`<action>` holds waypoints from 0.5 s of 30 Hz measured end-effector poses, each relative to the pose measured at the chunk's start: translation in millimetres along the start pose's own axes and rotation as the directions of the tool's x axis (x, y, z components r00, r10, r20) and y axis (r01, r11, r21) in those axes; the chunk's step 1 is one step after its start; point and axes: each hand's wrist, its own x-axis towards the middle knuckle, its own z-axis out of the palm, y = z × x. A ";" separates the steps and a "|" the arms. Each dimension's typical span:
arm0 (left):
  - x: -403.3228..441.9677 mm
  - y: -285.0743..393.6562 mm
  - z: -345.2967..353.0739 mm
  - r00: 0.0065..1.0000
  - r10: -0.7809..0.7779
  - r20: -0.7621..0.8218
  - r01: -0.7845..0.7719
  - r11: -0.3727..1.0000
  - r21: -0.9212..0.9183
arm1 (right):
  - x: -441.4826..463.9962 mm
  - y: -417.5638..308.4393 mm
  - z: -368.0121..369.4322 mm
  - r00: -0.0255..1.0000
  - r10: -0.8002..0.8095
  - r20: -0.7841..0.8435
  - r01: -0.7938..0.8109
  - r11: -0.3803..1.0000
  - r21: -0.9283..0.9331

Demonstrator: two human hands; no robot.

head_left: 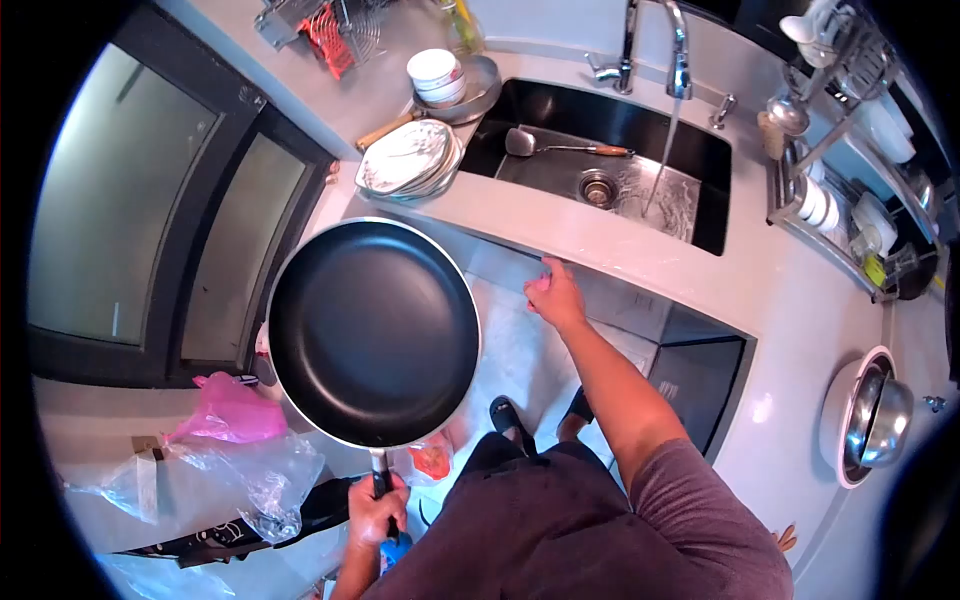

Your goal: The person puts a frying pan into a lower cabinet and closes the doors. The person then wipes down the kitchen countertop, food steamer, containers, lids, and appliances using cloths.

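Observation:
My left hand [376, 508] is wrapped around the black handle of a frying pan [375, 330]. The pan is held up at the left, its dark, smooth inside facing me. Near the front edge of the counter, my right hand [553, 294] is closed, fingers curled, and a bit of pink shows at them; I cannot make out what it is. Beyond it, water runs from the faucet [679, 78] into the black sink [715, 180]. In the sink lies a spatula [572, 149] with a wooden handle.
Stacked plates [408, 158] and bowls [436, 78] stand left of the sink. A dish rack [815, 225] with utensils is at the right, with metal bowls [885, 425] nearer. Plastic bags [240, 410] lie at the lower left, beside a dark-framed door [165, 200].

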 end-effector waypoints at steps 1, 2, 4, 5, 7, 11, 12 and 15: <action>-11.8 -3.8 -0.5 0.999 -0.022 -0.037 0.024 0.998 0.056 | 1.9 -4.2 9.9 0.985 -0.105 -0.139 0.075 0.975 -0.209; -21.4 -16.3 -5.8 0.999 -0.024 -0.027 0.026 0.996 0.080 | 3.1 -6.6 19.0 0.939 -0.232 -0.254 0.111 0.904 -0.413; -8.4 -54.1 -13.2 0.972 -0.227 0.059 0.229 0.973 -0.027 | 13.4 53.1 21.1 0.921 -0.272 -0.278 0.104 0.861 -0.498; -7.1 -56.8 -28.0 0.963 -0.268 0.039 0.269 0.963 -0.016 | 27.8 69.6 41.0 0.906 -0.320 -0.277 0.158 0.863 -0.480; -5.7 -69.4 -62.0 0.932 -0.360 0.046 0.359 0.933 0.042 | 18.9 44.9 63.3 0.998 0.034 -0.043 -0.003 0.813 0.582; 7.1 -101.7 -81.5 0.876 -0.472 0.099 0.463 0.881 0.103 | 32.3 26.6 39.1 0.986 -0.130 0.106 -0.048 0.386 0.921; 11.8 -112.4 -87.5 0.859 -0.503 0.093 0.493 0.863 0.113 | 44.1 35.0 42.0 0.982 -0.158 0.103 -0.052 0.296 0.954; 19.9 -128.9 -97.4 0.828 -0.554 0.090 0.537 0.828 0.160 | 49.2 46.7 56.0 0.992 -0.127 0.013 0.016 0.229 0.973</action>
